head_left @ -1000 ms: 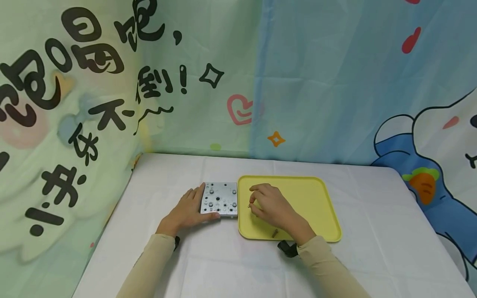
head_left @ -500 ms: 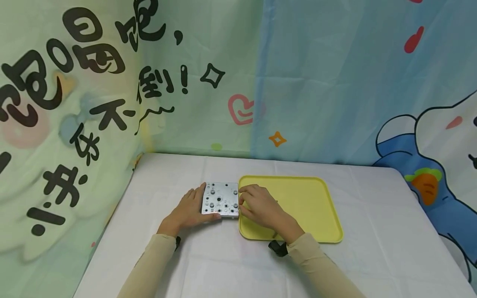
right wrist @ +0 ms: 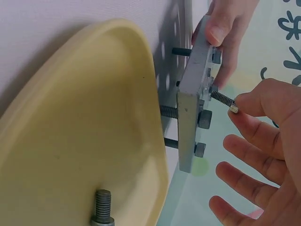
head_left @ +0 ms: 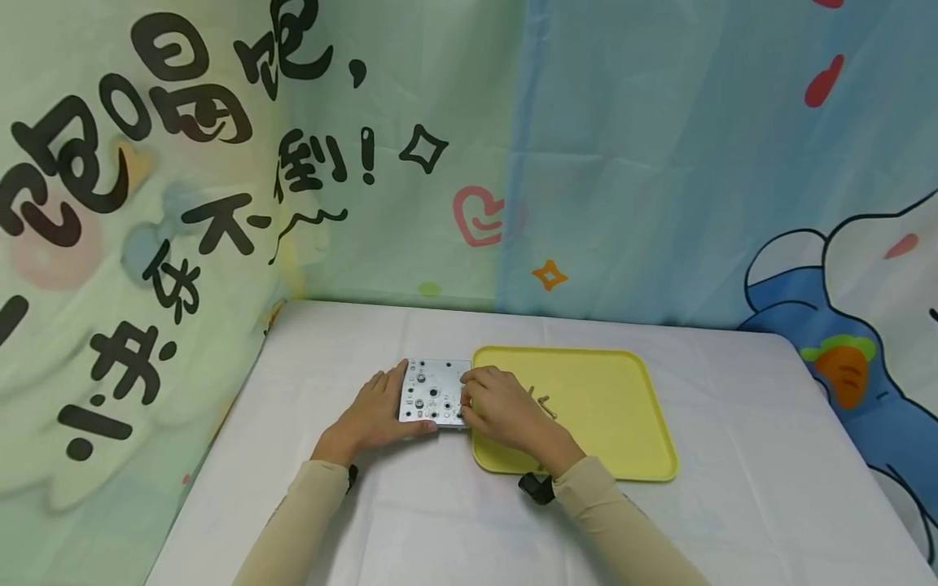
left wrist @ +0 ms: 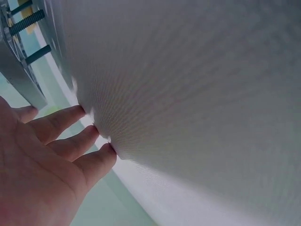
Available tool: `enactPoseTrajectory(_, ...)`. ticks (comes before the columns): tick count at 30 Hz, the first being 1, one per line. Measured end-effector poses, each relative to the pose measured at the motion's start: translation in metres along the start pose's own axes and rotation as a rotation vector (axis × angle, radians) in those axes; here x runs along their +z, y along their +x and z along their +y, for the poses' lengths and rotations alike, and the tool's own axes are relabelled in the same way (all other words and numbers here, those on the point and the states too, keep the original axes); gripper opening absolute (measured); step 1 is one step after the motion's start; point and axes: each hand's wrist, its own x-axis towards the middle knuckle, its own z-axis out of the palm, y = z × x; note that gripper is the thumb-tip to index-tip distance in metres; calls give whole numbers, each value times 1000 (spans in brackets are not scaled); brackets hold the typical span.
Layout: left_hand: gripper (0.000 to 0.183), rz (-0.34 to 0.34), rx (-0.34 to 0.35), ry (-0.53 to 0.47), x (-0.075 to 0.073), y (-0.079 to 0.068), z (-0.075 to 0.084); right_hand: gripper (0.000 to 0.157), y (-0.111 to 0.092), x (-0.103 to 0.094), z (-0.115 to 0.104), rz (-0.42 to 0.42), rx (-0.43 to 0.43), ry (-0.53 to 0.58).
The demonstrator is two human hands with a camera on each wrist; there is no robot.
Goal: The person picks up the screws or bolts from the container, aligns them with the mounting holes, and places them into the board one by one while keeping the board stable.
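Note:
A silvery metal plate (head_left: 440,378) with holes and several bolt heads sits at the left side of the yellow tray (head_left: 586,407). My left hand (head_left: 372,413) holds its left end, thumb along the near edge. In the left wrist view, the other fingertips (left wrist: 107,149) press on the white cloth. My right hand (head_left: 506,413) is over the plate's right end. Between thumb and index finger it pinches a small bolt (right wrist: 223,99), threaded tip right at the plate's top face and tilted in that view. Bolt shanks (right wrist: 169,112) stick out of the plate's underside.
Several loose bolts (head_left: 545,404) lie in the tray behind my right hand, one bolt (right wrist: 103,207) showing close in the right wrist view. White cloth (head_left: 440,513) covers the table. A printed curtain (head_left: 623,163) hangs behind and to the left.
My right hand has moved left from over the tray to the plate's right end with the bolt. Loose bolts in the tray have come into sight. The left hand keeps its hold.

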Motion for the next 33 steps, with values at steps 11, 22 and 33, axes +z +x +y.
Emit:
enactPoseTrajectory(11, 122, 0, 4, 17, 0, 1, -1, 9, 1, 7, 0, 28, -22, -24)
enactPoseTrajectory(22, 122, 1, -5, 22, 1, 1, -1, 8, 1, 8, 0, 29, -19, -22)
enactPoseTrajectory(33, 123, 2, -10, 17, 0, -1, 0, 8, -1, 7, -1, 13, -15, -23)
